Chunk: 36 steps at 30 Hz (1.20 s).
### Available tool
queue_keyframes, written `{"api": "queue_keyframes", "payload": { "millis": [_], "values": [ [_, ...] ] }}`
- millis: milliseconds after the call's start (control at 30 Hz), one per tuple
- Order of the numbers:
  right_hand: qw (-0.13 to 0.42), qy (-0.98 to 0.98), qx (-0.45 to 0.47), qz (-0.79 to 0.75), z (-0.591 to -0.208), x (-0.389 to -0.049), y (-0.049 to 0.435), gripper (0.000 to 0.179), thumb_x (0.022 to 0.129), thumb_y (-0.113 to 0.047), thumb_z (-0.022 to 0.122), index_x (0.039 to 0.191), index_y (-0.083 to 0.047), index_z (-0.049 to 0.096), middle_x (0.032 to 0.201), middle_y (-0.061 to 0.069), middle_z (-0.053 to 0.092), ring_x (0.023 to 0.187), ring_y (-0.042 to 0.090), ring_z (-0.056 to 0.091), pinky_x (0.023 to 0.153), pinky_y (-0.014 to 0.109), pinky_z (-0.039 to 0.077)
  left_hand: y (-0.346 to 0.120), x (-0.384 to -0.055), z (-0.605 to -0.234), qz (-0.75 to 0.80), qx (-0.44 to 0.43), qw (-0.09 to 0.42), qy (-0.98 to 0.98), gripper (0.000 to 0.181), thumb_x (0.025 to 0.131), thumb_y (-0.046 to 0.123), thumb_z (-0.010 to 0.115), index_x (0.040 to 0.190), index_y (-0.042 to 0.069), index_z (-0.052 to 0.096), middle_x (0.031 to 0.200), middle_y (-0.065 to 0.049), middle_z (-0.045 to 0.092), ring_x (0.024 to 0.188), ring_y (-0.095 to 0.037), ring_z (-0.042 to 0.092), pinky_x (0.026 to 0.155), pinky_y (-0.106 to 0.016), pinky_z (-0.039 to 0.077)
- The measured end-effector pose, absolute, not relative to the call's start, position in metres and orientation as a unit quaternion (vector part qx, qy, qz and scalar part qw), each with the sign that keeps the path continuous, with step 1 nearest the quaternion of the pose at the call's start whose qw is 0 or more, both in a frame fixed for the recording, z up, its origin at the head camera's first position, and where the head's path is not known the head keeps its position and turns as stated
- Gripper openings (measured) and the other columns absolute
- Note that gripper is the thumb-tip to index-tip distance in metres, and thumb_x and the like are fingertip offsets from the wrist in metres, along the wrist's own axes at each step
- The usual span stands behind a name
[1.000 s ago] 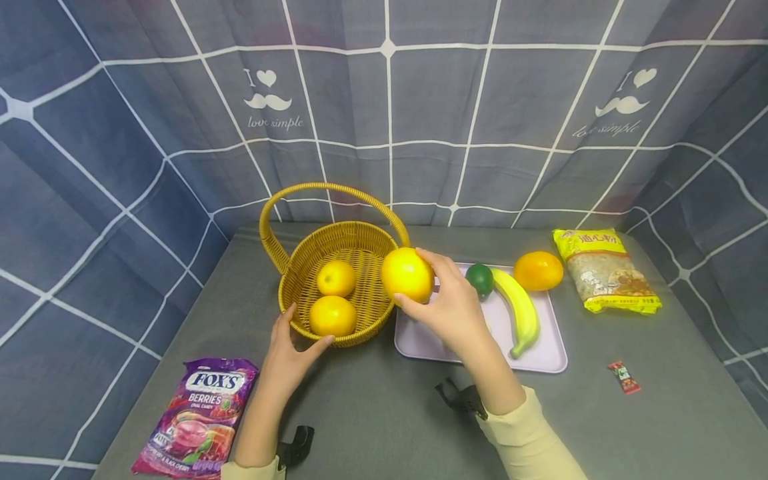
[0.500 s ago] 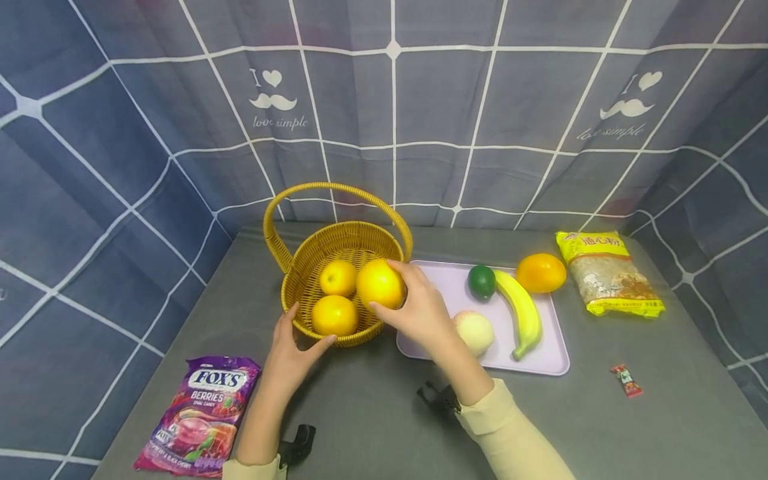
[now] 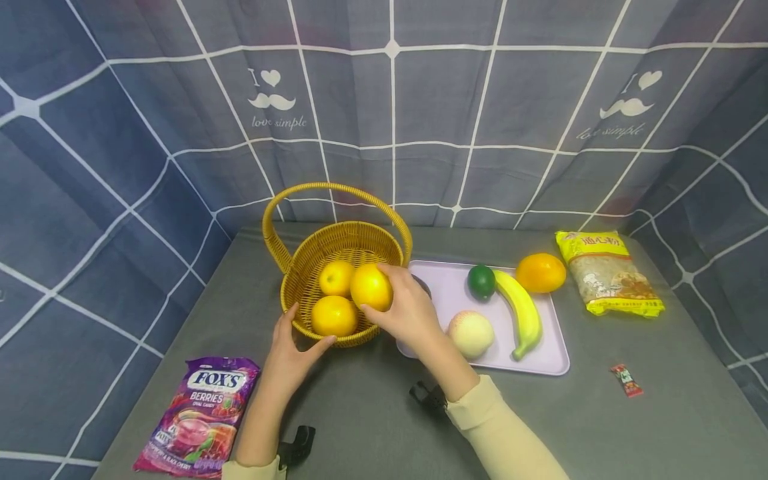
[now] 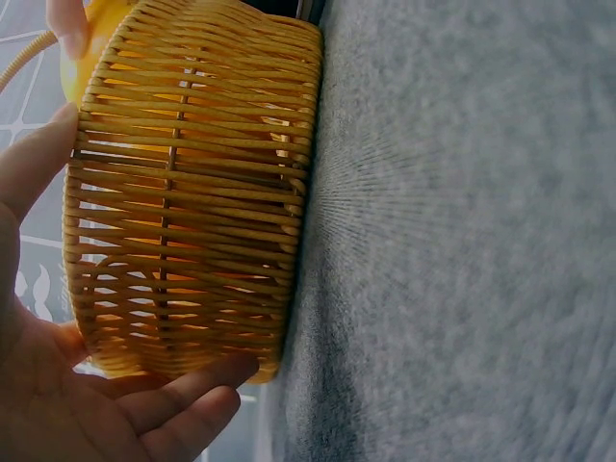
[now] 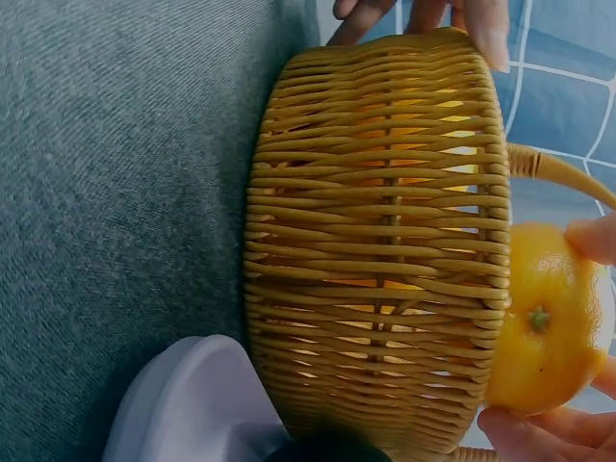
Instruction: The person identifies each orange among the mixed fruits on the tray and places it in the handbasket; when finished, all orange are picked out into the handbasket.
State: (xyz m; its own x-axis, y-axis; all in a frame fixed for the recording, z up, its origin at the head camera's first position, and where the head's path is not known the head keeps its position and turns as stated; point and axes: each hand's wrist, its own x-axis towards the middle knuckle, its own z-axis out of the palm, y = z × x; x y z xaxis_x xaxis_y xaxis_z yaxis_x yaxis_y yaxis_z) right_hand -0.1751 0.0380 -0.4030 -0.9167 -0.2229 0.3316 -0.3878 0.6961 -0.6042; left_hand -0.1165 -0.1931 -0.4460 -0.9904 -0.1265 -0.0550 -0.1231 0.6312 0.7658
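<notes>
My right hand (image 3: 407, 312) holds an orange (image 3: 371, 287) with fingers and thumb, over the right side of a round wicker basket (image 3: 300, 257). In the right wrist view this orange (image 5: 544, 318) sticks up past the basket's rim, its stem scar showing. Two more oranges lie inside, a rear one (image 3: 336, 277) and a front one (image 3: 333, 316). My left hand (image 3: 289, 357) grips the basket's front left edge. In the left wrist view the thumb meets the rim and fingers (image 4: 197, 395) lie along the woven side.
Right of the basket, a lilac tray (image 3: 555, 357) bears a peach (image 3: 471, 334), a green fruit (image 3: 481, 282) and a banana (image 3: 519, 317). Beyond are another orange fruit (image 3: 541, 273), a yellow food bag (image 3: 609, 273) and a small wrapped candy (image 3: 627, 381). A purple candy bag (image 3: 201, 417) lies front left.
My right hand has carried the orange leftward and down from the tray side into the basket's opening, uncovering the peach. The left hand has stayed at the basket's edge.
</notes>
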Motion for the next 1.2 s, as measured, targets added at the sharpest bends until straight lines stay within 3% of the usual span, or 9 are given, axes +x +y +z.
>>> {"api": "queue_keyframes", "payload": {
  "millis": [500,700,933,1200],
  "values": [
    [0.114,-0.928,0.190,0.301,-0.412,-0.176,0.033,0.059,0.079,-0.036,0.076,0.129,-0.010,0.057,0.125,0.006,0.058,0.111,0.026,0.056,0.095,0.042,0.046,-0.194,-0.117,-0.448,-0.425,0.070,-0.005,-0.903,0.104,0.079,0.060,0.070,0.154,0.014,0.013,0.157,-0.022,0.010,0.140,-0.043,0.020,0.106,-0.063,0.024],
    [0.117,-0.922,0.191,0.315,-0.414,-0.177,0.034,0.063,0.078,-0.037,0.077,0.131,-0.010,0.055,0.127,0.004,0.057,0.115,0.024,0.054,0.099,0.041,0.044,-0.194,-0.117,-0.448,-0.427,0.070,-0.007,-0.902,0.105,0.079,0.061,0.069,0.154,0.015,0.012,0.157,-0.021,0.010,0.138,-0.043,0.026,0.106,-0.062,0.027],
    [0.131,-0.916,0.190,0.330,-0.411,-0.175,0.039,0.064,0.079,-0.037,0.077,0.133,-0.011,0.054,0.131,0.004,0.056,0.119,0.023,0.053,0.101,0.042,0.043,-0.194,-0.117,-0.449,-0.426,0.067,0.002,-0.902,0.103,0.080,0.058,0.070,0.154,0.014,0.014,0.157,-0.023,0.012,0.139,-0.044,0.022,0.106,-0.063,0.025],
    [0.163,-0.897,0.209,0.354,-0.400,-0.168,0.051,0.069,0.080,-0.037,0.076,0.139,-0.012,0.049,0.139,0.006,0.051,0.126,0.024,0.048,0.105,0.043,0.038,-0.194,-0.117,-0.449,-0.440,0.063,0.001,-0.896,0.104,0.079,0.057,0.072,0.154,0.015,0.013,0.156,-0.022,0.011,0.132,-0.042,0.036,0.106,-0.057,0.032]
  ]
}}
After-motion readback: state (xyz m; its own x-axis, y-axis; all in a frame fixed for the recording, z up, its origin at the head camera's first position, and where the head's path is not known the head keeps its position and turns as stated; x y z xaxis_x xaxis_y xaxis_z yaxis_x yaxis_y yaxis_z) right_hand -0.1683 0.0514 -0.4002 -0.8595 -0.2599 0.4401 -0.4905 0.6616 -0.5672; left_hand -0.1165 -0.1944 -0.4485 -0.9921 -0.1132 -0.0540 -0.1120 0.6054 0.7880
